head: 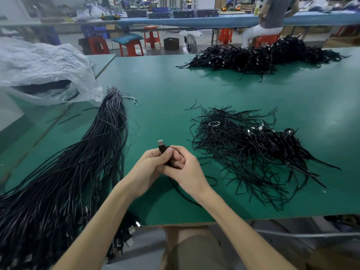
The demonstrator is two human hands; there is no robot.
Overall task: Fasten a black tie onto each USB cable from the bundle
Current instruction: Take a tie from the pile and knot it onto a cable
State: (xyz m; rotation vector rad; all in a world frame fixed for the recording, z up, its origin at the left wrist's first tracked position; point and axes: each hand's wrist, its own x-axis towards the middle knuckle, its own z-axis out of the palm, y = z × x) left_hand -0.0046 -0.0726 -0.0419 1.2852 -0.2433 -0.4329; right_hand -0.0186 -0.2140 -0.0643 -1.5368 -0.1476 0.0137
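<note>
Your left grip (pixel 151 162) and right grip (pixel 186 169) both curl round one USB cable (pixel 163 149) below its metal plug tip (pixel 161 142) (any tie is hidden). A slack hold could let it slip; loose ties (pixel 243 149) lie rightward, the bundle (pixel 78 162) leftward.

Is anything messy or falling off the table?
Yes, a little. The cable bundle reaches past the table, so its plug ends hang over the near edge. A few stray ties lie apart from the tie pile. Nothing looks broken.
</note>
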